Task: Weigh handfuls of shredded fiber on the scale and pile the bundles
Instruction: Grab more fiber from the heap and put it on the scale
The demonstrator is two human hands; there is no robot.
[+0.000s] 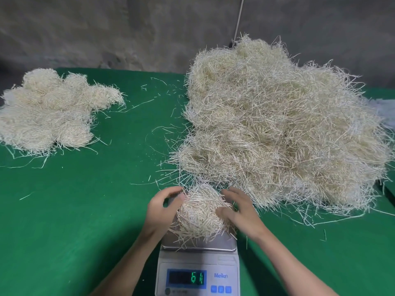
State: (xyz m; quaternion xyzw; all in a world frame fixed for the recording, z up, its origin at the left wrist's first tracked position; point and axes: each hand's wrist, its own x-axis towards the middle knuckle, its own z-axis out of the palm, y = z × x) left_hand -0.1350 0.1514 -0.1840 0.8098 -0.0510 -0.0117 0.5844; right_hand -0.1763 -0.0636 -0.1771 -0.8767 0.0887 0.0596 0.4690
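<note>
- The bundle (199,212) sits on the scale (198,258) at 6 o'clock and hides most of its pan.
- The left hand (162,207) and right hand (240,210) are apart, cupping the bundle's sides with curled fingers.
- The display (187,277) seems to read 61, and the scale's near edge is cut off.
- On the table (96,199), a big heap (277,129) lies at 2 o'clock and a smaller pile (49,110) at 10 o'clock.

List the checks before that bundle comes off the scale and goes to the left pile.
1. Bundle sits on the scale pan: ok.
2. Display legible, reads 61: ok.
3. Reading taken hands-off: not ok; left hand and right hand both cup the bundle.
4. Bundle separate from the big heap: cannot tell; strands meet at the pan's far edge.
5. Way across the green table to the left pile open: ok.
</note>
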